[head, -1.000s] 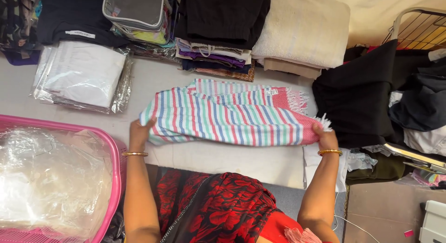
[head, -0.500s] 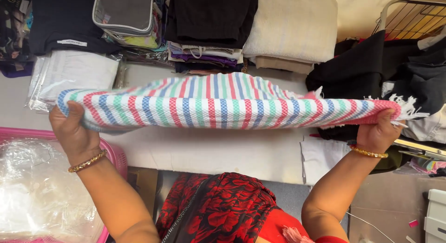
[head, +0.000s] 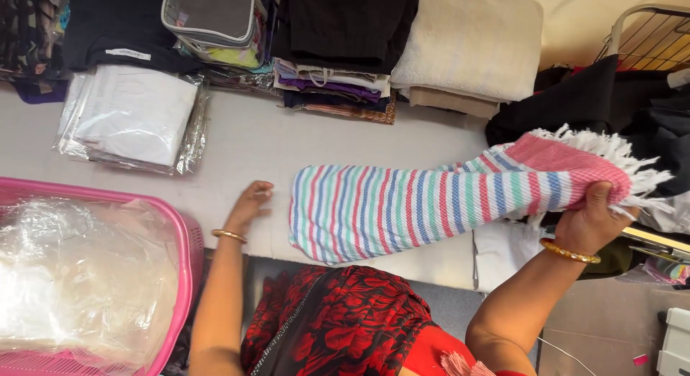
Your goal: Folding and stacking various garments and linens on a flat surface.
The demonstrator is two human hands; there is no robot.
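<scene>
Head view: a folded cotton towel w/ red, green, blue & white stripes and a white fringe (head: 445, 200) is held up over the white tabletop (head: 244, 142) by the right hand (head: 593, 218), fingers clamped on its fringed end. Left hand (head: 248, 203) is rested on the tabletop, fingers loosely apart, just beside the towel's free end. A pink plastic basket (head: 188, 239) is seen at left.

Pink basket (head: 188, 239) cut off at left edge — contents blurred behind plastic.
</scene>
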